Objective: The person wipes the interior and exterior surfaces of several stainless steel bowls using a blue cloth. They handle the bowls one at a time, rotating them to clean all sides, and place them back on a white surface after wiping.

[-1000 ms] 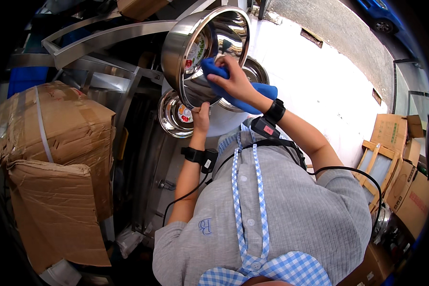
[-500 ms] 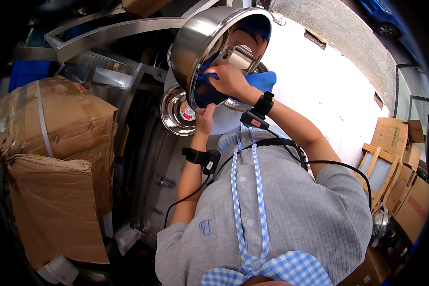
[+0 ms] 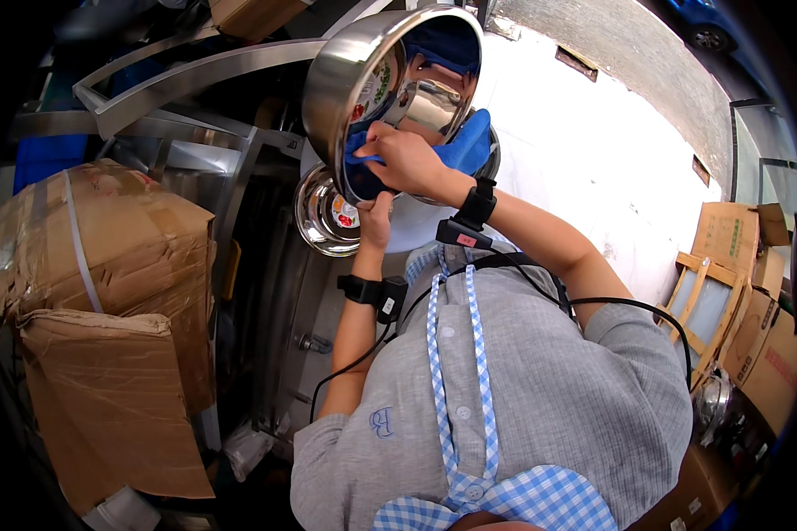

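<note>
Head view: right hand (image 3: 407, 159) grips a soft blue cloth (image 3: 456, 150) inside a shiny round steel pot (image 3: 390, 84); left hand (image 3: 376, 212) clasps the pot's lower rim. Beyond it, smaller steel bowl (image 3: 323, 217). Pot has risen and tilted further since earlier.

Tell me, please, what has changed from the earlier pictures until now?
The steel bowl has tilted further, its opening turned more toward the person. The right hand has pushed the blue cloth deeper inside. The left hand still supports the bowl's lower rim; the smaller bowl and cardboard boxes stayed put.
</note>
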Available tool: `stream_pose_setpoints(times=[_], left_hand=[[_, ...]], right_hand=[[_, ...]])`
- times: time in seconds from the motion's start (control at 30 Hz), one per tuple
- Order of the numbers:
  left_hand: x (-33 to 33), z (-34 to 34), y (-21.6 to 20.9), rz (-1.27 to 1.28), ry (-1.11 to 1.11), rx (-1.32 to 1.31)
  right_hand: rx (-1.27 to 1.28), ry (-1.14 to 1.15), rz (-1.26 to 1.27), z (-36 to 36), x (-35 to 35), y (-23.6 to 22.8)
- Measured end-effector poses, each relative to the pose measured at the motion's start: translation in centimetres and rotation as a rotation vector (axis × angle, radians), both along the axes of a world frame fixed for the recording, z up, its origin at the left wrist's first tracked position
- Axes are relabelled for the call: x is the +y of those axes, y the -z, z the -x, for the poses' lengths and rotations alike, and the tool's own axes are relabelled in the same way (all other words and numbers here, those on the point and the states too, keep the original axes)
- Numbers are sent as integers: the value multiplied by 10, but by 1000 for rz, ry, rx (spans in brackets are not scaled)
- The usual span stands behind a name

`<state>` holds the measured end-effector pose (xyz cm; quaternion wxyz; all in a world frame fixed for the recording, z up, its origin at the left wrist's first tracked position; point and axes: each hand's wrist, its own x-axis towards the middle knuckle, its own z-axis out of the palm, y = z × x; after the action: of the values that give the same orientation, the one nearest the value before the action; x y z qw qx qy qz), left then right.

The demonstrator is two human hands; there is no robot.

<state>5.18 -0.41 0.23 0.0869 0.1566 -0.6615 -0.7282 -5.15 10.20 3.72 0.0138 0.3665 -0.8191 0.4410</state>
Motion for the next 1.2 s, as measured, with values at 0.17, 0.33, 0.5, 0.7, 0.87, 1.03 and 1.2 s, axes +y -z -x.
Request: stream_pose_setpoints(times=[0.17,0.33,0.5,0.7,0.87,1.03,1.2], left_hand=[[-5,-6,15,-147,-77,-44],[-5,-8,-2,-45,-26,-79],[-5,3,-8,-135,-132,96],[-6,5,-32,-35,-92,27],[-19,4,-11,57,-10,99],[-31,5,-6,302,-79,33],[-37,3,-5,187,-92,-74]], right_hand=[[111,241,-250,32,12,23],[-82,61,-229,36,18,22],[-135,-180,17,0,14,-7],[54,207,-258,28,27,22],[64,46,-208,-24,8,-10],[154,320,-241,20,43,24],[54,513,-62,35,70,29]])
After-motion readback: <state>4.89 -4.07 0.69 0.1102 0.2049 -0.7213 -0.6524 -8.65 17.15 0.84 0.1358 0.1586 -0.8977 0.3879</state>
